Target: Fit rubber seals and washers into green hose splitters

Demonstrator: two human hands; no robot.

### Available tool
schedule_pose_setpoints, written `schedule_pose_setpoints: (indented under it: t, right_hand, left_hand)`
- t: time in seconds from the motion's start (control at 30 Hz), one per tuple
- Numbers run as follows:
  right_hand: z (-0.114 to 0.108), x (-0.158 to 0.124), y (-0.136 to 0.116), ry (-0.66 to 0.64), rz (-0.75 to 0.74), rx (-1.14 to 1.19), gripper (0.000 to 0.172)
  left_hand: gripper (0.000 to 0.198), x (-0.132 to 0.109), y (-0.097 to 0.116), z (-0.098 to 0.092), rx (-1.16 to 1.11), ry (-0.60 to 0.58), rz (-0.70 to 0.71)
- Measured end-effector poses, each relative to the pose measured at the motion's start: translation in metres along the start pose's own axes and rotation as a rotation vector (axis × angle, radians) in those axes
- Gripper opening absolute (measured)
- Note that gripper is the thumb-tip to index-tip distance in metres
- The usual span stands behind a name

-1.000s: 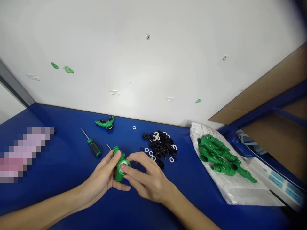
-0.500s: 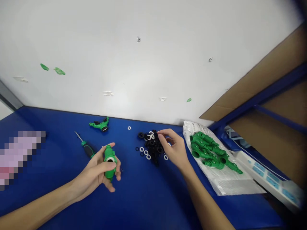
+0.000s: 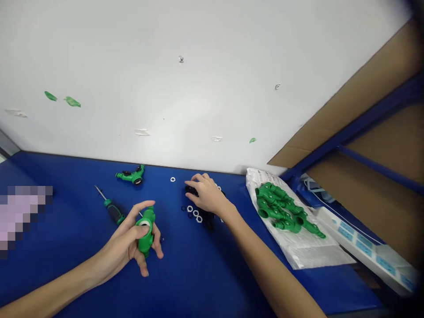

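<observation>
My left hand grips a green plastic hose splitter body, its thumb resting at a white ring in the opening. Over the heap of small black parts is my right hand, with thumb and fingertips around a black ring at the heap's left edge. Its palm hides much of the heap. White washers lie just below that hand. Behind my left hand lies a screwdriver with a green and black handle.
A green Y-shaped splitter with black levers lies near the wall. One white washer sits apart. At right, several green splitter bodies rest on a white plastic bag, beside a power strip.
My right hand has moved left across the heap, to the black ring at its edge. My left hand still holds the green body, now tilted a little differently. The view has shifted slightly.
</observation>
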State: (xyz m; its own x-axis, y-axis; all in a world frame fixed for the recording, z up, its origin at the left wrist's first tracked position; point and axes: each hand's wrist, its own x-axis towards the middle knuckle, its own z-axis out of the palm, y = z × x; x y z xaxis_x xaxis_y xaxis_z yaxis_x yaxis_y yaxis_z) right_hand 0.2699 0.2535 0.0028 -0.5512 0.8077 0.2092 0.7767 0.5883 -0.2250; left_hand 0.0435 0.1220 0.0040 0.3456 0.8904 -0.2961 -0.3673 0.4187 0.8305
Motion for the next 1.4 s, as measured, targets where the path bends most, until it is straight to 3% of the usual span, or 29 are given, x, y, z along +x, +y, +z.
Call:
schedule_pose_setpoints:
  t: [0.13,0.23,0.27,0.33,0.4,0.53,0.83,0.97,1.07,1.13,1.23,1.3,1.37,1.4]
  right_hand:
    - [-0.004,0.011,0.002,-0.064,-0.036,0.027,0.012]
    - [-0.012,-0.002,-0.010,-0.036,-0.057,0.126,0.017]
    - [-0.014,-0.009,-0.019,-0.007,-0.075,0.199,0.020]
    - [-0.017,-0.025,-0.040,0.122,-0.155,0.572,0.022]
    - [-0.018,-0.039,-0.064,0.136,-0.256,0.728,0.023]
    - [-0.017,-0.053,-0.092,0.137,-0.371,0.662,0.028]
    - [-0.021,-0.055,-0.090,0.082,-0.428,0.506,0.030]
    - [-0.010,-0.057,-0.096,0.195,-0.358,0.480,0.018]
    - [-0.003,-0.059,-0.099,0.299,-0.280,0.453,0.025]
    - [-0.006,-0.060,-0.097,0.265,-0.242,0.459,0.035]
    - [-0.015,-0.059,-0.092,0.065,-0.260,0.539,0.056]
    - [-0.017,-0.058,-0.089,0.025,-0.305,0.574,0.047]
    - [-0.015,-0.057,-0.088,0.102,-0.288,0.539,0.020]
    - [-0.013,-0.057,-0.088,0.142,-0.253,0.505,0.018]
  left_hand:
    - [0.043,0.001,0.002,-0.001,-0.041,-0.040,-0.013]
    - [0.034,0.001,0.003,-0.002,-0.129,-0.087,-0.008]
    - [0.034,0.001,0.002,-0.003,-0.167,-0.103,-0.011]
    - [0.035,0.002,0.000,-0.003,-0.221,-0.118,-0.016]
    - [0.031,0.003,-0.004,-0.004,-0.221,-0.106,-0.010]
    - [0.022,0.003,-0.011,-0.002,-0.119,-0.064,0.016]
    - [0.034,0.001,-0.015,0.001,0.007,0.031,0.040]
    - [0.037,-0.004,-0.017,0.001,0.118,0.081,0.062]
    - [0.035,-0.007,-0.018,0.003,0.193,0.143,0.099]
    - [0.037,-0.007,-0.019,0.004,0.203,0.157,0.098]
    - [0.039,-0.005,-0.018,0.005,0.187,0.154,0.085]
    - [0.038,-0.005,-0.018,0.006,0.187,0.156,0.090]
    - [0.037,-0.005,-0.018,0.008,0.201,0.150,0.089]
    - [0.037,-0.005,-0.018,0.008,0.209,0.141,0.082]
